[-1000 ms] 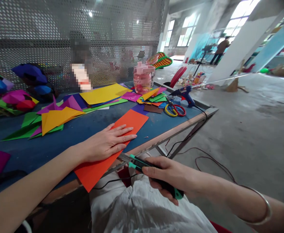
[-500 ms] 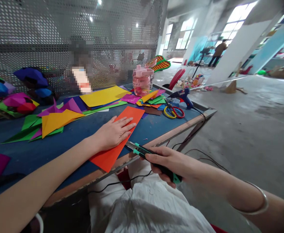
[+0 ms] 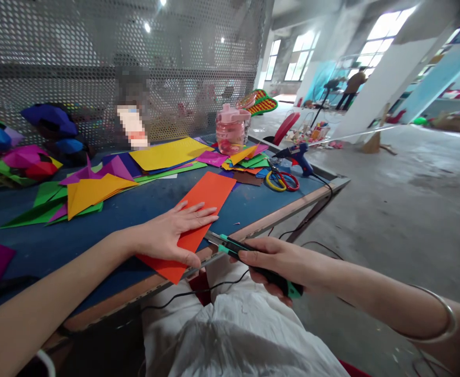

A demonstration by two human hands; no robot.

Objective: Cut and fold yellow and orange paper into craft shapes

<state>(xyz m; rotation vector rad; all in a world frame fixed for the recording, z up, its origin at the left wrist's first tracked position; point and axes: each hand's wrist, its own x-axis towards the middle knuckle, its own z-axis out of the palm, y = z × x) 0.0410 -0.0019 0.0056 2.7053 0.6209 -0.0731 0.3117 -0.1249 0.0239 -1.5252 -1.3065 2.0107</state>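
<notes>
Presses one long rectangular orange paper sheet [image 3: 210,191] onto the blue-topped counter [image 3: 135,207] with the left hand [image 3: 171,233], aslant by the front edge, one corner jutting past. Holds four left fingers straight and slightly spread on the paper, palm down, thumb splayed out to the sheet's right edge, grasping nothing between them. Reaches in with that forearm from the lower left. Grips one black-and-green utility knife [image 3: 236,247] in the right hand [image 3: 273,262], fingers curled closed around the handle, thumb laid along it. Slants the right forearm in from the lower right, wearing one silver-coloured bangle [image 3: 448,327]. Points one metal blade at the sheet's right edge; cannot tell whether touching. Has, farther back, one pair of scissors [image 3: 284,179] with one yellow and one red loop, one blue glue gun [image 3: 301,157] just beside, one pink see-through bottle [image 3: 230,128], and one large yellow paper sheet [image 3: 167,153] topping layers too overlapped to count.
</notes>
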